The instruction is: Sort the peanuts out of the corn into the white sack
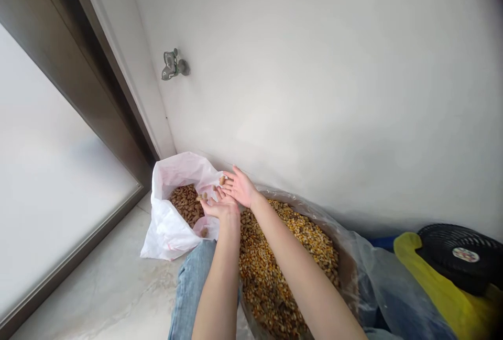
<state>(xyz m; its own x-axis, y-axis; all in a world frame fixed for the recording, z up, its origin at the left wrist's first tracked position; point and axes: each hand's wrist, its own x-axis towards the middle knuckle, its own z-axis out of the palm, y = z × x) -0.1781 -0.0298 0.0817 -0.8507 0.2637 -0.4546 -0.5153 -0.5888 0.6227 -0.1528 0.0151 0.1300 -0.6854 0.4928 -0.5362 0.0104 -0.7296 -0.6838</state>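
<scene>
A white plastic bag [168, 230] stands open against the wall, holding brown nut-like pieces [186, 205]. My left hand [220, 208] is over the bag's mouth, fingers spread and pointing into it. My right hand [239, 187] sits just beyond it, palm up and open. Several brown pieces [208, 193] show at the fingertips of both hands, seemingly dropping loose. Below my forearms, a clear-lined sack [338, 230] is heaped with yellow corn kernels [271, 272], mixed with some brown pieces.
A metal wall tap [173, 65] sits on the white wall above. A dark-framed frosted glass door [58, 172] runs along the left, beside a pale stone floor [106, 282]. My jeans-clad leg [190, 287] lies below. A black round fan [459, 256] rests on yellow plastic [436, 277] at right.
</scene>
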